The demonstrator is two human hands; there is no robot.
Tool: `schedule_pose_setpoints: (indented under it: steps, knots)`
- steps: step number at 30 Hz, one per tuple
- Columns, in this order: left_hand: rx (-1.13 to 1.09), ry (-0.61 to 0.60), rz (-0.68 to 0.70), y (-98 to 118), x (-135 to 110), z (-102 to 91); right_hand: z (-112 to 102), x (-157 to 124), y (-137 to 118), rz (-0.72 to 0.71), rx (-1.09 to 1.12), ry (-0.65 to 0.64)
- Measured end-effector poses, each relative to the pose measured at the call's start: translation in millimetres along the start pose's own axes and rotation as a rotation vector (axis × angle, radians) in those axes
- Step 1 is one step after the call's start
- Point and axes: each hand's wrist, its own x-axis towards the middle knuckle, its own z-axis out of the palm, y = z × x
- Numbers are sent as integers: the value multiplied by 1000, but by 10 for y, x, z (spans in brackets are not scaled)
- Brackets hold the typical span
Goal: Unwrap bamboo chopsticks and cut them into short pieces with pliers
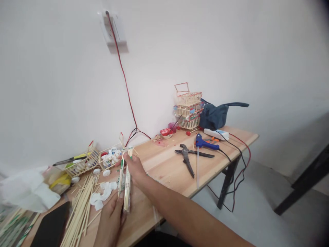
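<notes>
Both hands are on a few pale disposable chopsticks [126, 192] in clear wrappers with green print, tilted over the table's near edge. My right hand [135, 168] is closed around their upper part. Lower down, my left hand [111, 211] grips the bottom end of one wrapped pair. To the left lies a heap of bare wooden sticks [82, 209], with crumpled white tissue [101, 195] between it and my hands. Just beyond my hands stands a small stick basket [105, 161] filled with little white bottles.
Pliers [186, 154] and a blue glue gun [207, 142] lie on the right of the table. Stacked stick baskets [189, 111], a dark blue bag [214, 116] and a white power strip [218, 133] stand behind. A black phone-like slab [51, 226] lies at left; cables hang off the right edge.
</notes>
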Motion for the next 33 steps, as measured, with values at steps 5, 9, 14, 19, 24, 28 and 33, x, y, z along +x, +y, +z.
schedule_pose_setpoints:
  steps: [5, 9, 14, 19, 24, 28, 33]
  knots:
    - [161, 27, 127, -93, 15, -103, -8, 39, -68, -24, 90, 94]
    - [354, 99, 204, -107, -26, -119, -24, 62, -83, -86, 154, 114]
    - [451, 112, 240, -147, -60, -58, -18, 46, -78, -55, 166, 39]
    - [484, 187, 278, -176, -58, 3, 2, 3, -35, -71, 78, 17]
    - [515, 238, 303, -86, -50, 62, 57, -86, 62, -31, 10, -58]
    - [546, 288, 341, 43, -31, 90, 130, -155, 154, -28, -20, -210]
    - [507, 306, 325, 156, 69, -183, 135, -203, 96, -15, -100, -246]
